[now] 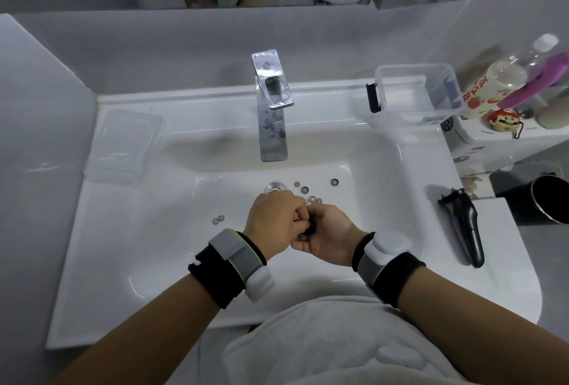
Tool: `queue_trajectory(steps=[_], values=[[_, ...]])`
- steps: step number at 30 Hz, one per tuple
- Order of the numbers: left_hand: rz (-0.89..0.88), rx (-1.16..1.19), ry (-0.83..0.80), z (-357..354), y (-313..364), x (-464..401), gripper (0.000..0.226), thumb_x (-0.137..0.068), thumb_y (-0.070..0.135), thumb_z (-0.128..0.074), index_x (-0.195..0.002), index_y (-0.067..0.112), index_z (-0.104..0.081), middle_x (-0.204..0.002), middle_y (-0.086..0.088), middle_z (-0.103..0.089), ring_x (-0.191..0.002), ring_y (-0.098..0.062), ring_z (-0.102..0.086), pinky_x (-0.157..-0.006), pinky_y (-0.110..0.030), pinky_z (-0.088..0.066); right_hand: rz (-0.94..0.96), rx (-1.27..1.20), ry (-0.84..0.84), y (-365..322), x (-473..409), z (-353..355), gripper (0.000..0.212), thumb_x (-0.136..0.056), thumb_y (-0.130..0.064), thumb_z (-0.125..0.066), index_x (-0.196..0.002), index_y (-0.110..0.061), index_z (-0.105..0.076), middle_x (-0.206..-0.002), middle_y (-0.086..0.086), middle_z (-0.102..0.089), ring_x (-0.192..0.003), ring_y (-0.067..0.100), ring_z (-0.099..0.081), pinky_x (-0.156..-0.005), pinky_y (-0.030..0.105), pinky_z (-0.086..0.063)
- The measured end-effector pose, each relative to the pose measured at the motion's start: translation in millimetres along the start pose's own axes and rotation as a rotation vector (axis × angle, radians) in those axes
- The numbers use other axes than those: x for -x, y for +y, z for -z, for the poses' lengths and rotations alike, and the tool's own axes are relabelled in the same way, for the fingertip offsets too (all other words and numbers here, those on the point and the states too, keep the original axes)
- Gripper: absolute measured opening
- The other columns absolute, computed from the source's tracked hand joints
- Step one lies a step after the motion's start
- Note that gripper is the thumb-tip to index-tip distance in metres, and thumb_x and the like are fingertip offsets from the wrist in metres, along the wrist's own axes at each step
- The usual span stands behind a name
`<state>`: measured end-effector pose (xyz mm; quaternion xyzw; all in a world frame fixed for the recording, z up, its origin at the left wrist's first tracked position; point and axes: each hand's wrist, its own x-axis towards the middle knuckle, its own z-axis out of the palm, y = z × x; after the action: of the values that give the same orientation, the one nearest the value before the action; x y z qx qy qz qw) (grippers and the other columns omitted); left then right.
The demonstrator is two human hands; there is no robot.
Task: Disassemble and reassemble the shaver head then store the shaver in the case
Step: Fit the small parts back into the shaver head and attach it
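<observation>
While the small toothed cutters (pixel 219 218) are lying loose and light in the sink (pixel 172 246), we are pinching a dark shaver head piece (pixel 308 228) between our left hand (pixel 272 219) and right hand (pixel 327 235), judging it small, slippery and easily dropped, with the shaver body (pixel 465 229) lying on the right rim and no readable writing on it.

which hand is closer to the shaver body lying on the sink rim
Right. The right hand works over the basin, holding a small dark part, with the shaver body off to its right. The left hand sits farther away, on the right hand's other side.
</observation>
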<state>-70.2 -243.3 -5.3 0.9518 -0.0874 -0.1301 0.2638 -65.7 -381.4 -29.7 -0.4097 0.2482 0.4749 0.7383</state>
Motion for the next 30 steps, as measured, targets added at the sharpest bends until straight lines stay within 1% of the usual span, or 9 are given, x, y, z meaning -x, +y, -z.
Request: queue_trajectory(steps=[4,8,11,13,15,18,20,23,30], values=[[0.06,0.088,0.032,-1.0,-1.3,2.3,0.007,-0.073,0.031,-0.072,-0.075,0.027,-0.068,-0.064,0.011,-0.048,-0.068,-0.012,-0.05,-0.066,-0.027,-0.032,0.015,0.02,-0.012,-0.4,0.6,-3.2,0.029,-0.096,-0.016,-0.036,-0.094,-0.007,-0.063,-0.088,0.01,-0.061,-0.074,0.022,-0.061,-0.077,0.035,-0.054],[0.11,0.517,0.0,9.6,-12.6,0.6,0.018,-0.069,0.029,-0.077,-0.072,0.029,-0.06,-0.065,0.009,-0.053,-0.059,-0.007,-0.05,-0.056,-0.023,-0.041,0.002,-0.005,-0.032,-4.8,3.0,-5.9,0.038,-0.1,-0.019,-0.034,-0.092,-0.008,-0.069,-0.088,0.011,-0.069,-0.077,0.028,-0.068,-0.07,0.032,-0.055],[0.287,0.629,0.226,15.1,-49.3,-7.3,0.016,-0.075,0.029,-0.076,-0.075,0.026,-0.061,-0.065,0.008,-0.059,-0.056,-0.006,-0.052,-0.054,-0.018,-0.043,-0.032,-0.057,0.007,-5.5,2.8,-5.1,0.035,-0.103,-0.025,-0.032,-0.102,-0.005,-0.061,-0.1,0.018,-0.069,-0.082,0.034,-0.066,-0.066,0.032,-0.054],[0.444,0.511,0.257,12.1,-88.9,-8.9,0.011,-0.08,0.025,-0.071,-0.084,0.024,-0.062,-0.077,0.003,-0.064,-0.067,-0.016,-0.061,-0.063,-0.026,-0.05,-0.043,-0.077,0.022,-5.8,1.6,-4.2,0.035,-0.103,-0.026,-0.031,-0.102,-0.005,-0.059,-0.103,0.019,-0.067,-0.083,0.034,-0.065,-0.065,0.032,-0.054],[0.593,0.307,0.13,2.4,-131.4,-3.9,0.015,-0.083,0.022,-0.067,-0.096,0.019,-0.061,-0.094,-0.005,-0.067,-0.083,-0.026,-0.064,-0.079,-0.034,-0.052,-0.048,-0.083,0.031,-5.5,0.3,-3.3,0.035,-0.103,-0.027,-0.031,-0.101,-0.006,-0.059,-0.101,0.019,-0.068,-0.083,0.034,-0.065,-0.065,0.031,-0.054],[0.689,0.064,-0.092,-18.4,-177.2,11.1,0.031,-0.086,0.023,-0.064,-0.115,0.015,-0.057,-0.119,-0.01,-0.06,-0.103,-0.028,-0.059,-0.09,-0.036,-0.048,-0.048,-0.08,0.045,-4.9,-1.6,-1.7,0.037,-0.103,-0.027,-0.031,-0.101,-0.006,-0.061,-0.101,0.018,-0.069,-0.082,0.033,-0.066,-0.064,0.032,-0.055],[0.711,-0.005,-0.181,-29.9,-192.5,19.6,0.04,-0.086,0.024,-0.063,-0.123,0.016,-0.054,-0.127,-0.011,-0.052,-0.108,-0.028,-0.058,-0.094,-0.038,-0.047,-0.045,-0.08,0.049,-5.0,-2.5,-0.1,0.037,-0.103,-0.026,-0.031,-0.1,-0.006,-0.062,-0.1,0.018,-0.07,-0.081,0.033,-0.067,-0.064,0.032,-0.055],[0.688,-0.116,-0.216,-40.7,-200.3,22.8,0.045,-0.086,0.028,-0.059,-0.129,0.018,-0.05,-0.131,-0.01,-0.047,-0.113,-0.029,-0.055,-0.094,-0.038,-0.046,-0.047,-0.09,0.052,-5.4,-1.8,1.9,0.037,-0.103,-0.026,-0.031,-0.1,-0.006,-0.062,-0.098,0.018,-0.071,-0.08,0.033,-0.067,-0.066,0.032,-0.055],[0.592,-0.218,-0.185,-51.4,-199.1,8.9,0.032,-0.093,0.028,-0.052,-0.124,0.019,-0.054,-0.128,-0.011,-0.049,-0.112,-0.031,-0.055,-0.091,-0.037,-0.044,-0.042,-0.097,0.066,-6.0,-1.7,3.8,0.036,-0.102,-0.026,-0.031,-0.101,-0.006,-0.062,-0.096,0.018,-0.072,-0.078,0.033,-0.069,-0.064,0.032,-0.056]])
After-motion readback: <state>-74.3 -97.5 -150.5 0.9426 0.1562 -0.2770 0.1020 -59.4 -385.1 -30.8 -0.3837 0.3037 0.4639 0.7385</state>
